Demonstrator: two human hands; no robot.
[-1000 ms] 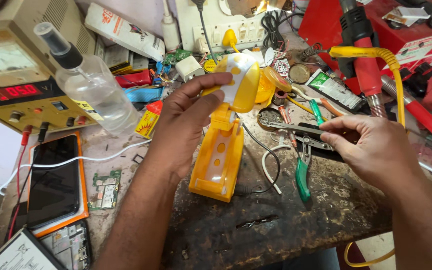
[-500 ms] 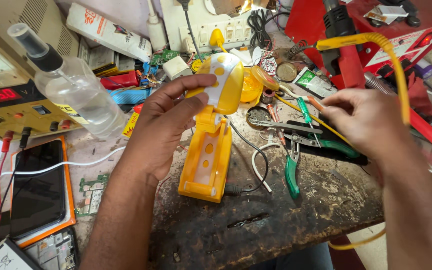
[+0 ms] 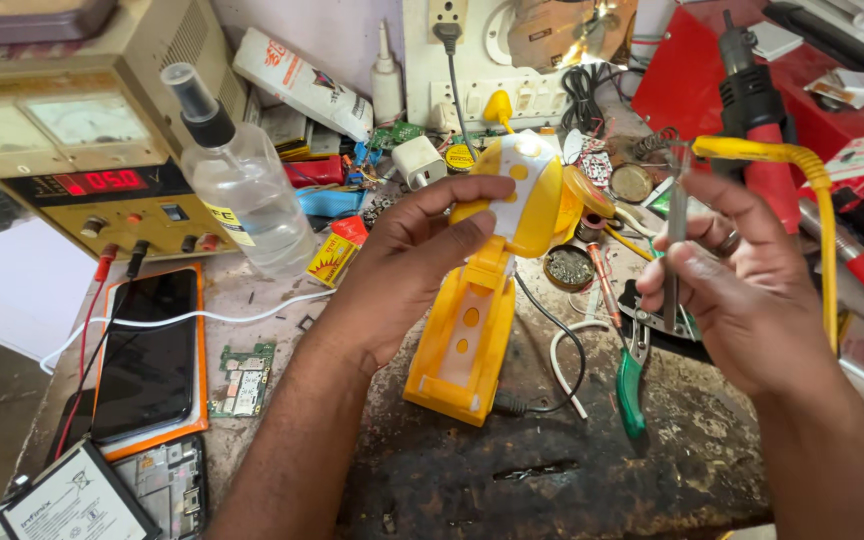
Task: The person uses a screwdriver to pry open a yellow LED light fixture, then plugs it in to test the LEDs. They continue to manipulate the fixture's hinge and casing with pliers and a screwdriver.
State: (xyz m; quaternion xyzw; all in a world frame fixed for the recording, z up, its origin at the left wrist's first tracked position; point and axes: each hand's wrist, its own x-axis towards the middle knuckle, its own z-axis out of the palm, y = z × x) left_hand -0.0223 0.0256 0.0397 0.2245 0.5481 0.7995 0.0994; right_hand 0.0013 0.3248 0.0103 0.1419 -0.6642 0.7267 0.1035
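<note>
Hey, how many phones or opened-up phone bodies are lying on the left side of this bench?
2, maybe more under the clutter. A black-screened phone lies on an orange mat beside the circuit board; an opened phone body lies at the bottom-left edge.

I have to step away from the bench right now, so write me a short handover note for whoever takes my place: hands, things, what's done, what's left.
Left hand: gripping the head of the yellow plastic device, whose base rests on the workbench.
Right hand: pinching thin metal tweezers upright, apart from the device.
Nearby: green-handled pliers lying beside the device; a black wire runs from its base.
Done: device held steady, tool in hand.
Left: tweezers have not yet touched the device.
</note>
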